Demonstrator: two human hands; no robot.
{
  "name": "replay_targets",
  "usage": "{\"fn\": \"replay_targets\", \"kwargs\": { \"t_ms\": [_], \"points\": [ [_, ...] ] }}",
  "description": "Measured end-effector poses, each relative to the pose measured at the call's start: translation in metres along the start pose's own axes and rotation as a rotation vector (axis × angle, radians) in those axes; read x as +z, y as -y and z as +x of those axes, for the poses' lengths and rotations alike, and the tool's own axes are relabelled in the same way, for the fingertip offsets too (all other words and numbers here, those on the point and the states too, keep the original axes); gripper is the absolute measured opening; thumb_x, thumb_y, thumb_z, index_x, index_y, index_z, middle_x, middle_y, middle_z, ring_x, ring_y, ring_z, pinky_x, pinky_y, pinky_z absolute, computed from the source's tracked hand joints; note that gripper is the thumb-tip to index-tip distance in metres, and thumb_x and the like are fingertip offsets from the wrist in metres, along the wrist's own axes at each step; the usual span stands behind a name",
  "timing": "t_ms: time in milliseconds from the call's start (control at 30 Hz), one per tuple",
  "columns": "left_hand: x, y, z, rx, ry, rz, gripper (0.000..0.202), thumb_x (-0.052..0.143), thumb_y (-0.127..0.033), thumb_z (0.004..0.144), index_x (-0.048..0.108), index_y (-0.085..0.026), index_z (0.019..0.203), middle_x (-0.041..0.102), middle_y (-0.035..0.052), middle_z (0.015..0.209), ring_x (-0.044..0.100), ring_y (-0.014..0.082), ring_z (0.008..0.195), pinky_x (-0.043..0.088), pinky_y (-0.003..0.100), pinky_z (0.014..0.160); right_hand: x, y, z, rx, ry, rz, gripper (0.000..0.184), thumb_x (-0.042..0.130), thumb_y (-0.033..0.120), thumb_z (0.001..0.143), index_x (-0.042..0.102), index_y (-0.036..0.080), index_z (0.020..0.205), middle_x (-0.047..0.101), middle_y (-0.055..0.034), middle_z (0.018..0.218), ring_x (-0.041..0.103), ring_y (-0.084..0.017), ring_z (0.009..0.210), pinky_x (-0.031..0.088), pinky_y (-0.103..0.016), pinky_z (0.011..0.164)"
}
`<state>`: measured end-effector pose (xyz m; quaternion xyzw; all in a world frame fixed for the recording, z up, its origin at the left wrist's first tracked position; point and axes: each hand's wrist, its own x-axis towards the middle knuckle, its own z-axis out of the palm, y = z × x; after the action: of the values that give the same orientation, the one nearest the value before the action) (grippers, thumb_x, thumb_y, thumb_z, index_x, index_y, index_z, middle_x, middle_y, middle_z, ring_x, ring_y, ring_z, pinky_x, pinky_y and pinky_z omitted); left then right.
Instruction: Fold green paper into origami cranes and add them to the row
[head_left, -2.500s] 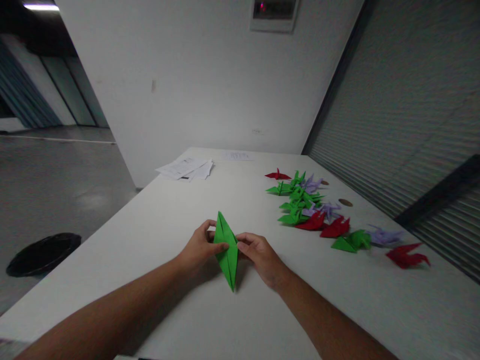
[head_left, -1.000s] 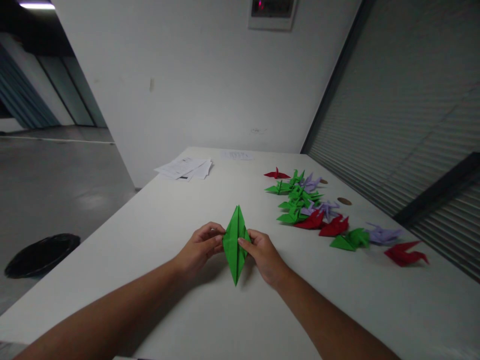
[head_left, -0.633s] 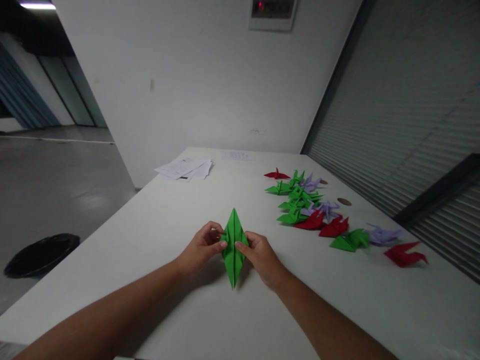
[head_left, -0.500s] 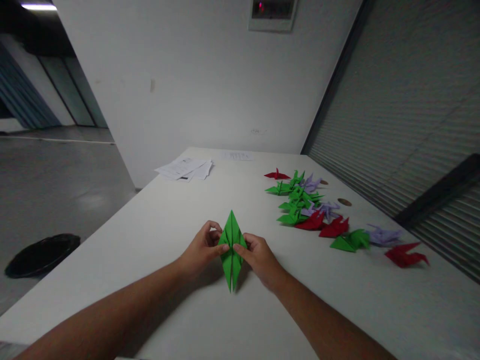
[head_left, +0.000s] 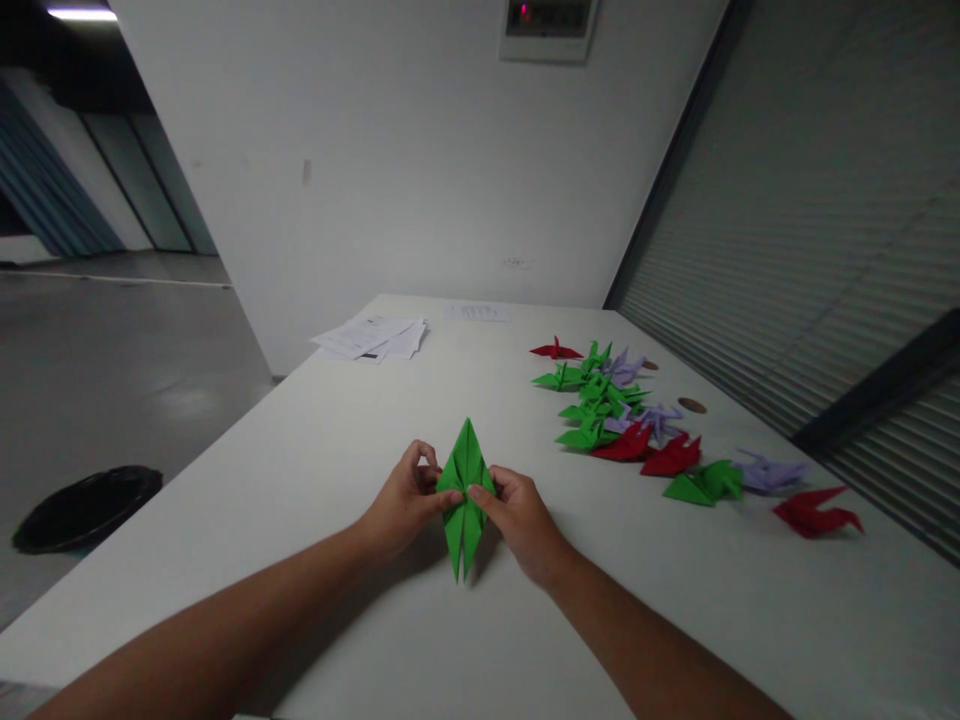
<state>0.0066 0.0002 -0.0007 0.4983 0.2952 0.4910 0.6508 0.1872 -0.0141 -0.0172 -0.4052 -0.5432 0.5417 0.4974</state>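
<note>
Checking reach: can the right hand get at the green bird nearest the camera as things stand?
Probably, after letting go: the right hand grips the folded green paper, but only tabletop appears between that hand and the green bird.

Paper cranes (head_left: 601,392), sheets (head_left: 367,336) on table (head_left: 315,440)
</note>
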Motion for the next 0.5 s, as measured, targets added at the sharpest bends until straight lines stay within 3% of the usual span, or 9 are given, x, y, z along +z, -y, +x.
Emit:
{"fn": "replay_targets", "kwargs": {
  "t_ms": [167, 333, 500],
  "points": [
    [-0.005, 0.004, -0.001, 0.115, 0.025, 0.163, 0.037, 0.084, -0.032, 0.077, 0.049, -0.019, 0.073, 0.053, -0.0055, 0.064, 0.051, 0.0097, 0.059, 0.038, 0.022, 0.055, 0.001, 0.001, 0.000, 0.001, -0.010, 0.005, 0.037, 0.078, 0.052, 0.079, 0.063, 0.019, 0.077, 0.059, 0.0018, 0.069, 0.052, -0.015, 0.063, 0.040, -0.027, 0.059],
    [-0.011, 0.007, -0.003, 0.113, 0.088, 0.302, 0.022, 0.077, -0.035, 0.084, 0.068, -0.016, 0.090, 0.063, 0.0018, 0.077, 0.057, 0.0144, 0.069, 0.044, 0.027, 0.063, 0.002, 0.004, 0.000, 0.008, -0.004, 0.002, 0.038, 0.079, 0.052, 0.077, 0.062, 0.018, 0.075, 0.058, 0.0026, 0.066, 0.050, -0.014, 0.060, 0.038, -0.026, 0.058],
    [-0.009, 0.003, -0.002, 0.102, 0.063, 0.317, 0.028, 0.084, -0.024, 0.074, 0.071, -0.016, 0.098, 0.068, 0.0033, 0.082, 0.060, 0.0156, 0.072, 0.048, 0.028, 0.066, 0.000, 0.002, 0.001, 0.027, -0.013, 0.021, 0.040, 0.081, 0.053, 0.076, 0.064, 0.017, 0.075, 0.058, 0.0031, 0.064, 0.049, -0.012, 0.057, 0.036, -0.024, 0.054]
  ]
}}
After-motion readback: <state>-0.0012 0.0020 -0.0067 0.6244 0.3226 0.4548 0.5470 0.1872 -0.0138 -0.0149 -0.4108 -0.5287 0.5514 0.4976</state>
